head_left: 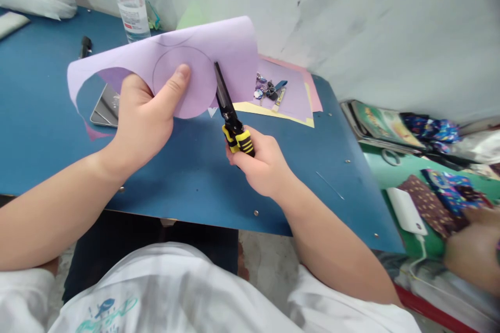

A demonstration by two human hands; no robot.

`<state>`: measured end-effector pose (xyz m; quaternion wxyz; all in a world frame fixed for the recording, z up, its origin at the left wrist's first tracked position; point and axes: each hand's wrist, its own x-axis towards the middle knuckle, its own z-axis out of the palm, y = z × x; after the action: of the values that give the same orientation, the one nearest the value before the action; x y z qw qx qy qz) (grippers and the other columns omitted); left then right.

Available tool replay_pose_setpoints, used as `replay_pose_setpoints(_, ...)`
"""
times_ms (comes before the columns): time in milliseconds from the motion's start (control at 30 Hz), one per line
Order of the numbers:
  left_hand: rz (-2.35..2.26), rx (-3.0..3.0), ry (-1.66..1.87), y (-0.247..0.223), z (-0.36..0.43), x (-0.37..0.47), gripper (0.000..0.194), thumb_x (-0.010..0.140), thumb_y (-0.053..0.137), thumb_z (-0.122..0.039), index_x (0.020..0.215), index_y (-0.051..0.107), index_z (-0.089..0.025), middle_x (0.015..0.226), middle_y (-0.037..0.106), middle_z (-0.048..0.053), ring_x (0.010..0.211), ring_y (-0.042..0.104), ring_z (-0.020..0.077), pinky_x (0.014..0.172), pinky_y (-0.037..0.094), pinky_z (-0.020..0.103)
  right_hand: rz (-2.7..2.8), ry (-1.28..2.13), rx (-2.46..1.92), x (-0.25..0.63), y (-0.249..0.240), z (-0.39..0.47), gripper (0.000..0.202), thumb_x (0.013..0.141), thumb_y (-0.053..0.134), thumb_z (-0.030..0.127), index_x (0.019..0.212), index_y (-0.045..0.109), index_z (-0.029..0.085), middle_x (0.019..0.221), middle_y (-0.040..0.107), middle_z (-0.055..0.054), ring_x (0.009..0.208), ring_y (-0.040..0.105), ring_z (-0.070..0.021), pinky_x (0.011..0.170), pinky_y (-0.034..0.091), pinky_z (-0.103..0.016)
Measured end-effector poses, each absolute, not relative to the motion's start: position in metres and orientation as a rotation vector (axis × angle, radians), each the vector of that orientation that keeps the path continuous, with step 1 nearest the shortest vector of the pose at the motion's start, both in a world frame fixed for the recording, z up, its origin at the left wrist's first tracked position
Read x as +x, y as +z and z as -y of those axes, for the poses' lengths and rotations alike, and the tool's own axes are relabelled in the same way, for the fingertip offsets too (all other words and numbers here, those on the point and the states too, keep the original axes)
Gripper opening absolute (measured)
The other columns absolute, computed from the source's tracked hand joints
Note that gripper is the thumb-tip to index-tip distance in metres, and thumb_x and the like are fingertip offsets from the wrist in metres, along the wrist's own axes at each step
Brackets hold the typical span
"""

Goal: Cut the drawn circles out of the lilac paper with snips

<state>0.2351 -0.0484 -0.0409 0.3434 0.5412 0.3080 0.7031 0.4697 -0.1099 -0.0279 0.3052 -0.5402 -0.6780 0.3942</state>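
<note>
A curled sheet of purple paper (234, 52) is held up above the blue table. My left hand (146, 109) grips it, thumb pressed on a drawn circle and the other fingers behind the sheet. A rounded piece is cut away at the paper's left side. In my right hand (260, 161) are black scissors (226, 101) with yellow-and-black handles, the fingers wrapped round them. Their blades lie at the right edge of the drawn circle, where the lower outline is cut free. Behind the paper, a grey phone-like device (105, 109) is partly hidden.
A clear plastic bottle (133, 15) stands by the wall. Keys (269, 89) lie on stacked coloured sheets (300, 101). On the green table at right are a white power bank (406, 210), books (386, 125) and pouches (427, 203). Another person's arm (474, 250) is blurred there.
</note>
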Motion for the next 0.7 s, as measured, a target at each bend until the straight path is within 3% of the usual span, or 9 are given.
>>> replay_pose_setpoints(233, -0.751, 1.57, 1.799, -0.033, 0.057, 0.231, 0.023, 0.104, 0.091, -0.038, 0.107, 0.092, -0.015, 0.1, 0.085, 0.0, 0.094, 0.078, 0.0132, 0.085, 0.062, 0.024, 1.729, 1.163, -1.382, 0.471, -0.032, 0.107, 0.01, 0.078, 0.067, 0.031, 0.088, 0.066, 0.028, 0.081, 0.07, 0.002, 0.084, 0.063, -0.024, 0.082, 0.047, -0.042)
replay_pose_setpoints(367, -0.722, 1.641, 1.729, -0.028, 0.059, 0.231, 0.027, 0.103, 0.092, -0.041, 0.112, 0.093, -0.016, 0.108, 0.089, 0.002, 0.102, 0.084, 0.0182, 0.09, 0.067, 0.028, 1.692, 1.208, -1.367, 0.472, -0.036, 0.106, 0.012, 0.078, 0.067, 0.032, 0.09, 0.068, 0.029, 0.083, 0.072, 0.003, 0.089, 0.069, -0.0261, 0.084, 0.05, -0.043)
replay_pose_setpoints(700, -0.742, 1.688, 1.729, -0.029, 0.057, 0.231, 0.029, 0.103, 0.091, -0.043, 0.109, 0.091, -0.015, 0.105, 0.089, 0.002, 0.096, 0.084, 0.0171, 0.084, 0.068, 0.028, 1.694, 1.164, -1.352, 0.471, -0.039, 0.105, 0.017, 0.077, 0.066, 0.033, 0.094, 0.069, 0.029, 0.089, 0.074, 0.002, 0.09, 0.07, -0.0268, 0.085, 0.053, -0.045)
